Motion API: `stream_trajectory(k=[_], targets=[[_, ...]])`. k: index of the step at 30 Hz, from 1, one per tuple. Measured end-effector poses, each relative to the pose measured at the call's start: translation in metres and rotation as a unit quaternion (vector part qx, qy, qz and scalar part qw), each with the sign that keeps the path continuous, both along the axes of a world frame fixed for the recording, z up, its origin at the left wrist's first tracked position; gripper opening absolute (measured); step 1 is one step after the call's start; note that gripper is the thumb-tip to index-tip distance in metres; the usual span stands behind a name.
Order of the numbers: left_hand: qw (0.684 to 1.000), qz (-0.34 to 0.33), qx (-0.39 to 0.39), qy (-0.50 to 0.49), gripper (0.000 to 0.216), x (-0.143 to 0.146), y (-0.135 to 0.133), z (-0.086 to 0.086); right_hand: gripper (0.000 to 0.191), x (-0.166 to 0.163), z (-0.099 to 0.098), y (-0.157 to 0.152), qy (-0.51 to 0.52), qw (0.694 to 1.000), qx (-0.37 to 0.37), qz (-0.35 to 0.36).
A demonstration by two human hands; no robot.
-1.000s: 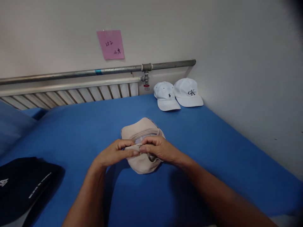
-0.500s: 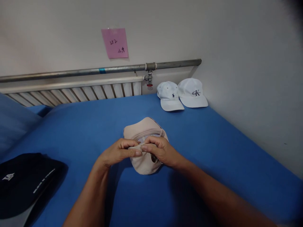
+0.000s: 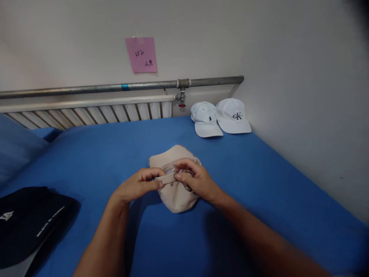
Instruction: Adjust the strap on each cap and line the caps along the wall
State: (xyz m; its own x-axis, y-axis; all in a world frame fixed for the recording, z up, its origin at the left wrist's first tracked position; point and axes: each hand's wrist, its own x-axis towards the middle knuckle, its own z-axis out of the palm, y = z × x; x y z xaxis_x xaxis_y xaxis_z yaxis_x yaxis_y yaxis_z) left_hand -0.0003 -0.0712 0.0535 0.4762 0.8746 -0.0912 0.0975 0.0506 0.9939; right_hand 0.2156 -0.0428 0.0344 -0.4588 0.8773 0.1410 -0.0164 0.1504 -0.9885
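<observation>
A beige baseball cap [image 3: 177,200] lies on the blue sheet, its brim pointing away from me and its inside partly showing. My left hand [image 3: 141,184] pinches the left part of the cap's back strap [image 3: 168,178] between thumb and fingers. On the strap's right part, the thumb and fingers of my right hand [image 3: 194,179] are closed, close to a metal buckle [image 3: 187,187] that the hand partly covers. Below the strap a small round eyelet shows in the cloth.
Two white caps, one with a small rider logo [image 3: 205,119] and one lettered CK [image 3: 233,115], sit by the wall. A dark cap [image 3: 31,223] lies at left. Behind the blue sheet [image 3: 109,150] run a radiator [image 3: 115,111] and a metal pipe [image 3: 86,89].
My left hand has slid a little left along the strap, so more of the strap and an eyelet show between my hands. The fingers of my right hand have lifted slightly.
</observation>
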Motion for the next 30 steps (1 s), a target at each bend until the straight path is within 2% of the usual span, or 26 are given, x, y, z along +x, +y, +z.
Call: stream_trajectory(k=[3,5,6,9,14,18,30], targets=[[1.000,0.006,0.007,-0.010,0.017,0.002,0.000,-0.002,0.020,0.001,-0.001,0.001,-0.021,0.978,0.206,0.018],[1.000,0.019,0.006,-0.009,0.019,0.005,0.000,-0.003,0.025,0.002,-0.002,0.001,-0.024,0.956,0.289,0.043],[1.000,0.024,0.002,-0.007,0.021,0.006,0.000,-0.003,0.027,0.002,-0.002,0.000,-0.023,0.950,0.306,0.050],[0.999,0.031,-0.009,-0.001,0.024,0.010,0.001,-0.003,0.024,0.001,-0.003,-0.002,-0.029,0.954,0.293,0.052],[1.000,0.020,0.004,0.008,0.022,0.013,0.002,-0.002,0.017,-0.002,-0.005,-0.004,-0.024,0.974,0.214,0.066],[1.000,0.030,0.003,0.006,0.023,0.014,0.002,-0.001,0.020,-0.003,-0.006,-0.003,-0.014,0.982,0.178,0.056],[1.000,0.026,-0.008,0.012,0.025,0.014,0.003,-0.005,0.015,0.000,-0.006,-0.002,-0.043,0.969,0.237,0.054]])
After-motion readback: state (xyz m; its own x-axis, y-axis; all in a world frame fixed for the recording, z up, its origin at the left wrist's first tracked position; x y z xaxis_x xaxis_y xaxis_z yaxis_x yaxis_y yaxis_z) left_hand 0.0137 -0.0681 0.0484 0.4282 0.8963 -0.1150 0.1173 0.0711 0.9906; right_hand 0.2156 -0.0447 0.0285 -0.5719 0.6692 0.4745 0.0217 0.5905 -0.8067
